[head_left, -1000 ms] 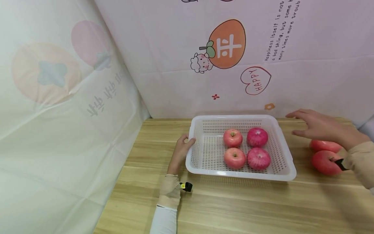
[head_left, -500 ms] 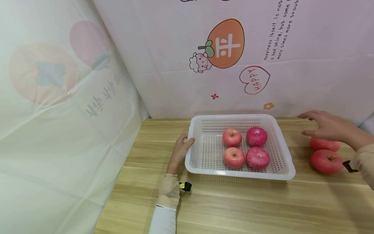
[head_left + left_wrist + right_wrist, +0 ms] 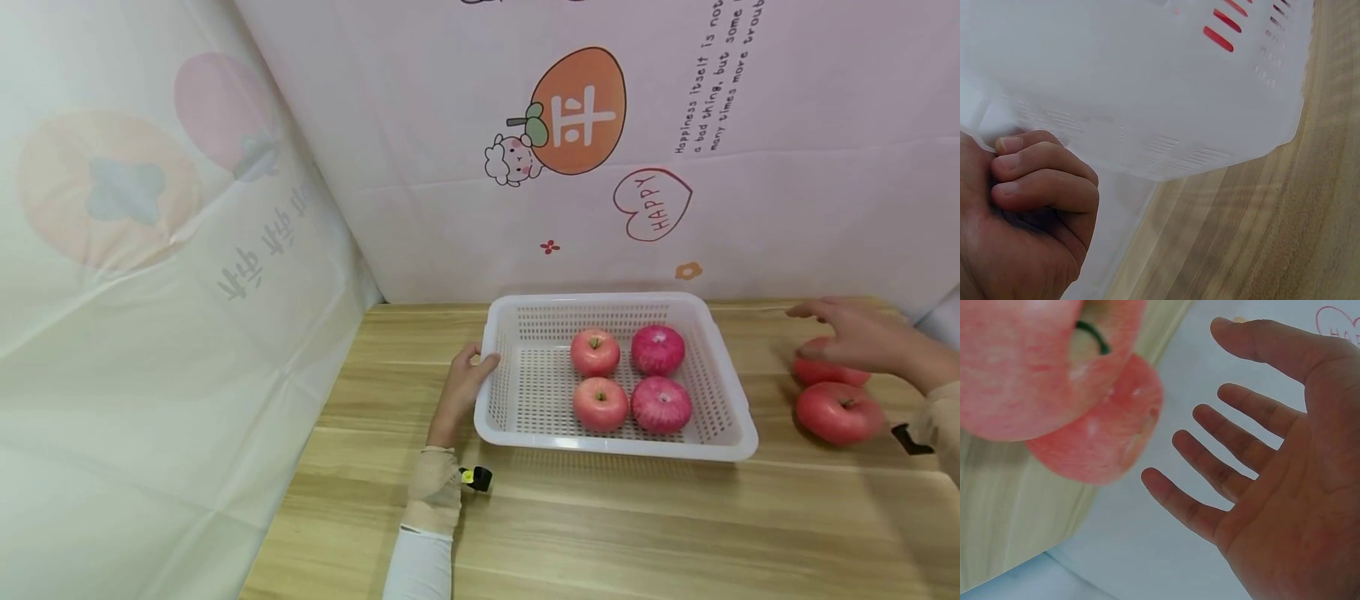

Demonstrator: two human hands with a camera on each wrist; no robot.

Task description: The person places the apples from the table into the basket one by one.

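Item: white perforated basket (image 3: 731, 392) on the wooden table (image 3: 600, 517), holding four red apples in two rows.

Left hand (image 3: 461, 387): gripped the basket's left rim, thumb over the edge, fingers (image 3: 1044, 187) curled beneath the lip in the left wrist view.

Right hand (image 3: 862, 337): spread and holding nothing, fingers (image 3: 1241, 447) straight and parted, palm down. It hovered over the far loose apple (image 3: 813, 372), which lay just under the palm; contact could not be told from the head view, though the right wrist view showed a gap.

Near loose apple (image 3: 838, 412): on the table just in front of the far one, seemingly touching it, right of the basket and apart from it.
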